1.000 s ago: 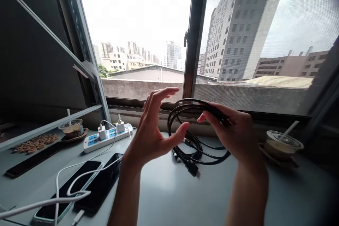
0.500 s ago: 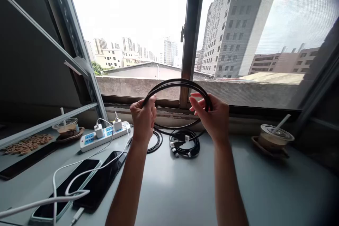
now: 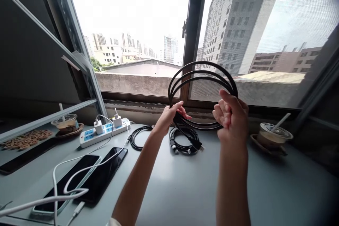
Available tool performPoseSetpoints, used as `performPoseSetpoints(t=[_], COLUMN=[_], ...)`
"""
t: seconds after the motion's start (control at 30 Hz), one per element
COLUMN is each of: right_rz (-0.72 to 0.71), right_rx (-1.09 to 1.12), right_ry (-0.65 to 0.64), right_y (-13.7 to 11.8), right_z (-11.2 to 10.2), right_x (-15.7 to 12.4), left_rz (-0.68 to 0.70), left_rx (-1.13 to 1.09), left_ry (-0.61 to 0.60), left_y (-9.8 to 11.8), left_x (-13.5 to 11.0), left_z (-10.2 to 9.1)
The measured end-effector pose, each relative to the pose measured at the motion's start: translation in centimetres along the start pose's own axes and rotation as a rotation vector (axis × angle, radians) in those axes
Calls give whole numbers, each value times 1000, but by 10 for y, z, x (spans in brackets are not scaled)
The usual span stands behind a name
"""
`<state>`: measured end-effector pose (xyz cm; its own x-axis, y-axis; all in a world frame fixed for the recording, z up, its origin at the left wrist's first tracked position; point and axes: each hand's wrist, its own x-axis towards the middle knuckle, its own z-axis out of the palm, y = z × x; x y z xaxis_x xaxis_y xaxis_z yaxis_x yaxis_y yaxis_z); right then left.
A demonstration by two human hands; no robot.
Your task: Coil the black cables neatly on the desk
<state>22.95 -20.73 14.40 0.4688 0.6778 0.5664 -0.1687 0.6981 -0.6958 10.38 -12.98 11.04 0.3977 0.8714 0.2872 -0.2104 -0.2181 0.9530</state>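
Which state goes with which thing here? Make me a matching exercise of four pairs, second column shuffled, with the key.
Things
1. Coil of black cable with its loops fanned out
2. Power strip
3. Phone in a pale-green case
4. Lidded cup at the right

States
A. Lying flat on the table
B. Standing on a coaster, with a straw through the top
C. Raised between the left hand and the right hand
D. White, with blue sockets and plugs in it

Pairs: 1-C, 2-D, 3-A, 4-B
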Motion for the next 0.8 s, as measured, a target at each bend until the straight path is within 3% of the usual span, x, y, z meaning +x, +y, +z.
performPoseSetpoints(t=[0.07, 0.17, 0.23, 0.33, 0.43, 0.53, 0.63, 0.8], right_rz=[-57, -94, -85, -19, 71, 154, 183, 92], right_rx=[-52, -276, -388, -410, -333, -174, -60, -116], right_ry=[21, 16, -52, -206, -213, -174, -161, 7], right_y=[5, 12, 16, 20, 20, 11, -4, -11], right_z=[-2, -8, -12, -11, -7, -7, -9, 0], right_x=[2, 8, 11, 12, 11, 8, 3, -6], left_rz=[71, 170, 242, 278, 212, 148, 33, -170], left_rx=[-36, 82, 83, -87, -214, -216, -33, 242], left_ry=[20, 119, 166, 200, 254, 202, 97, 4], left_y=[4, 10, 13, 15, 15, 14, 7, -13], left_x=[-2, -3, -4, -6, -9, -9, -6, 2], left_z=[-1, -8, -14, -13, -3, 6, 10, 18])
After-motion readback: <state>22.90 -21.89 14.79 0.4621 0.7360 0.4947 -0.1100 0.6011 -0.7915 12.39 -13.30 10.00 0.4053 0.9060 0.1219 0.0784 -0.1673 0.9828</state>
